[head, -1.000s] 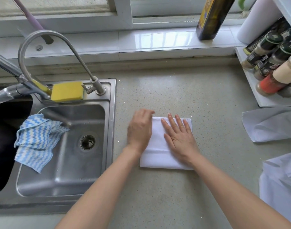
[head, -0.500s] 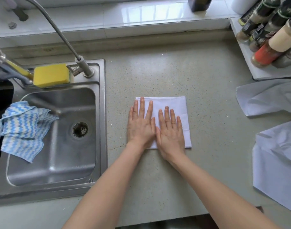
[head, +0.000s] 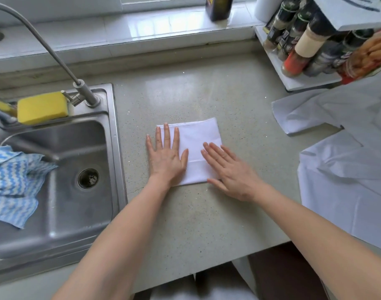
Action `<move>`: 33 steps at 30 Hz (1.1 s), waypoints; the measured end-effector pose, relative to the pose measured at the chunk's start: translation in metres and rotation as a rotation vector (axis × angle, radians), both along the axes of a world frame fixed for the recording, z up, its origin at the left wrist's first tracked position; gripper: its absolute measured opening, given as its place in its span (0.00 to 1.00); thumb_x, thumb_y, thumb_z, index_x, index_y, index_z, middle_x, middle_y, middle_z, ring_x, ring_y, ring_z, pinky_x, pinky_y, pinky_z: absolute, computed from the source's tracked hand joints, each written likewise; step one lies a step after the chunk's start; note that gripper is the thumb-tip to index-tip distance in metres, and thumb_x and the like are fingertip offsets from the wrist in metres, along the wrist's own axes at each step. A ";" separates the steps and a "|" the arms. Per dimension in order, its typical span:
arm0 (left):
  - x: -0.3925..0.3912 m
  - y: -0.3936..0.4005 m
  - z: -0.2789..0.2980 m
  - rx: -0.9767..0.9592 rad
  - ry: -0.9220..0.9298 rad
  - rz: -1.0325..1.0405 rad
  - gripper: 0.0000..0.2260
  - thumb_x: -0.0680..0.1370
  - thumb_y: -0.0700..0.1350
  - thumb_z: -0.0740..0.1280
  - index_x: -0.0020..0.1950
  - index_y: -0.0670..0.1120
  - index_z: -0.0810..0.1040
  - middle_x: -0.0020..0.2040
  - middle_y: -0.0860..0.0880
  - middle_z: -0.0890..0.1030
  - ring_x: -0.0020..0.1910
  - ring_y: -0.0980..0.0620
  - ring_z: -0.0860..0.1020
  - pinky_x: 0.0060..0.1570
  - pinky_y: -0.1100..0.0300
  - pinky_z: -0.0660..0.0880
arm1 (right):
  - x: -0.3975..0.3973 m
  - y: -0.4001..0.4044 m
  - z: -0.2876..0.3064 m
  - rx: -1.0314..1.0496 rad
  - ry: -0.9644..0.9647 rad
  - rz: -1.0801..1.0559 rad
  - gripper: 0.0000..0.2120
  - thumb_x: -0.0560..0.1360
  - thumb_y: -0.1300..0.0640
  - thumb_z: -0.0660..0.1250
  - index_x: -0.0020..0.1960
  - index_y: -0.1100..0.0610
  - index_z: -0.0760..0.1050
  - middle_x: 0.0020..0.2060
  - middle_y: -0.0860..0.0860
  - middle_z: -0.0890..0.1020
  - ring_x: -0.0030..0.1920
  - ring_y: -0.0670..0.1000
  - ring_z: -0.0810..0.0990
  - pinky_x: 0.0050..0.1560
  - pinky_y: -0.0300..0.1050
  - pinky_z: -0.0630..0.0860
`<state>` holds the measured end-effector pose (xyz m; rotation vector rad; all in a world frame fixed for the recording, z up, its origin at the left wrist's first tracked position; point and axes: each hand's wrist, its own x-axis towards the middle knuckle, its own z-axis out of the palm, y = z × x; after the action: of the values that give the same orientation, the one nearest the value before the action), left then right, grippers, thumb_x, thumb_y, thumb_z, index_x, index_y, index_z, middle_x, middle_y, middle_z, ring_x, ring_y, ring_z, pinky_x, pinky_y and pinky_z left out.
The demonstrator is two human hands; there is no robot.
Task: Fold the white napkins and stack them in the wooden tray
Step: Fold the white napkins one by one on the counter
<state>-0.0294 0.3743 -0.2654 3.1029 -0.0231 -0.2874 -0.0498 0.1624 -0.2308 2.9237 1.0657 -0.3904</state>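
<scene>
— Where do things stand on that counter (head: 196, 213)?

— Big things first: the sink (head: 62, 191) is off to the person's left with a blue striped cloth (head: 14, 187) in it and a yellow sponge (head: 41, 107) on its rim. To the right lies a heap of unfolded white napkins (head: 347, 180), and behind them a rack of spice jars (head: 304, 48). I see no wooden tray anywhere from here.

— And the napkin being worked on?

— The folded napkin (head: 198, 144) sits flat in the middle of the counter, right in front of the person. It looks nearly square, perhaps slightly longer front to back.

— The hands?

— Both flat, fingers straight, gripping nothing. The left hand (head: 165, 156) presses the left edge, little finger spilling onto the counter. The right hand (head: 230, 169) rests on the near right corner, angled inward.

— Which is nearer for the next move?

— Both are on it, so either could lift it. Nothing blocks the way; the loose napkins lie well apart to the right.
</scene>
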 end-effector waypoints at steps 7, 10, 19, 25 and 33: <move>-0.019 0.000 0.021 -0.045 -0.032 -0.408 0.34 0.80 0.62 0.42 0.78 0.41 0.42 0.78 0.40 0.41 0.77 0.43 0.41 0.75 0.49 0.38 | 0.006 -0.001 -0.006 -0.043 0.109 0.068 0.30 0.83 0.48 0.47 0.77 0.60 0.38 0.77 0.57 0.40 0.77 0.55 0.37 0.74 0.44 0.33; -0.055 0.002 0.023 -0.089 0.089 -0.526 0.34 0.80 0.63 0.44 0.78 0.42 0.41 0.78 0.44 0.40 0.77 0.46 0.39 0.75 0.53 0.37 | 0.006 -0.001 -0.004 -0.060 0.128 0.086 0.32 0.78 0.59 0.51 0.77 0.62 0.38 0.76 0.59 0.39 0.77 0.57 0.38 0.74 0.45 0.34; -0.052 0.011 0.043 -0.273 0.096 -0.212 0.26 0.78 0.41 0.58 0.77 0.47 0.60 0.77 0.50 0.59 0.76 0.53 0.57 0.72 0.61 0.53 | 0.016 0.014 0.018 0.145 0.176 -0.181 0.25 0.77 0.67 0.52 0.74 0.58 0.63 0.74 0.54 0.64 0.74 0.53 0.63 0.70 0.42 0.60; -0.053 0.034 0.070 -0.511 0.283 -0.048 0.17 0.79 0.46 0.63 0.30 0.50 0.68 0.27 0.54 0.70 0.29 0.54 0.69 0.29 0.59 0.59 | 0.014 0.003 0.044 0.235 0.297 -0.284 0.08 0.72 0.63 0.62 0.44 0.56 0.80 0.38 0.56 0.81 0.40 0.55 0.77 0.35 0.44 0.62; -0.055 0.032 0.056 -0.584 0.250 0.417 0.15 0.81 0.47 0.60 0.37 0.42 0.73 0.35 0.45 0.75 0.38 0.45 0.73 0.34 0.55 0.65 | 0.030 0.018 0.024 0.247 0.294 -0.541 0.10 0.79 0.53 0.60 0.52 0.58 0.74 0.49 0.58 0.81 0.50 0.60 0.78 0.47 0.48 0.71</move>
<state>-0.0847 0.4064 -0.2092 2.4007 0.4510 -0.5338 -0.0196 0.1804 -0.2066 3.4312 0.3209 -0.7612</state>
